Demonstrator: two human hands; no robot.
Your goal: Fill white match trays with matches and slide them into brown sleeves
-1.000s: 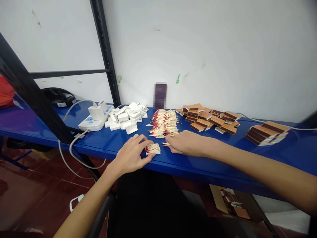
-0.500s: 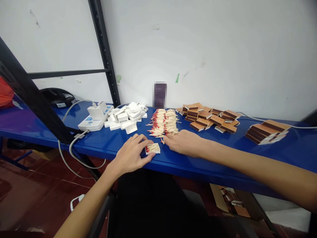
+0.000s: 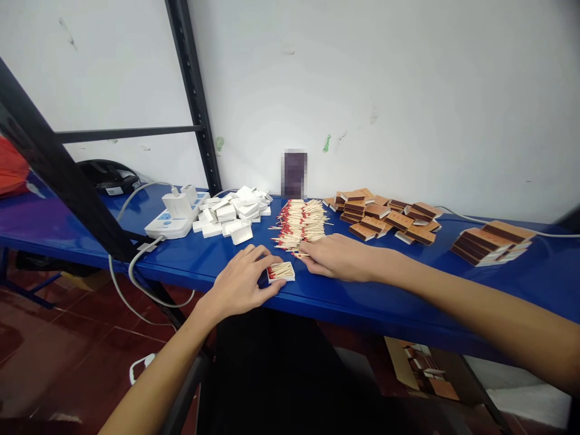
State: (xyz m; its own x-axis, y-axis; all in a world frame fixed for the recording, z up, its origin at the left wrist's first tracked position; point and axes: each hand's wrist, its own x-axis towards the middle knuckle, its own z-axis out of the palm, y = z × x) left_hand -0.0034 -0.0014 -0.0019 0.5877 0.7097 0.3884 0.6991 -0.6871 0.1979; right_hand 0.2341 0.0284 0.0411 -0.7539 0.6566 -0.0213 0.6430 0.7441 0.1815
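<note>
My left hand [image 3: 242, 278] rests on the shelf with its thumb and fingers around a small white matchbox tray [image 3: 288, 279]. Inside the tray lie red-tipped matches [image 3: 281, 269], heads toward the left. My right hand [image 3: 338, 257] pinches a few matches [image 3: 299, 255] just behind and right of the tray, their red heads poking out from the fingertips. Directly beyond it spreads a large heap of loose matches [image 3: 301, 220], partly covered by that hand.
White empty trays [image 3: 235, 211] are piled left of the heap. Brown matchbox sleeves [image 3: 376, 211] lie at right, with stacked matchboxes [image 3: 492, 241] farther right. A power strip [image 3: 167, 226] with cables stands by a black shelf post [image 3: 193, 90]. Below is an open carton [image 3: 399, 362].
My right hand has lifted slightly, and matches now show between its fingertips. My left hand stays around the tray. The whole view has shifted a little.
</note>
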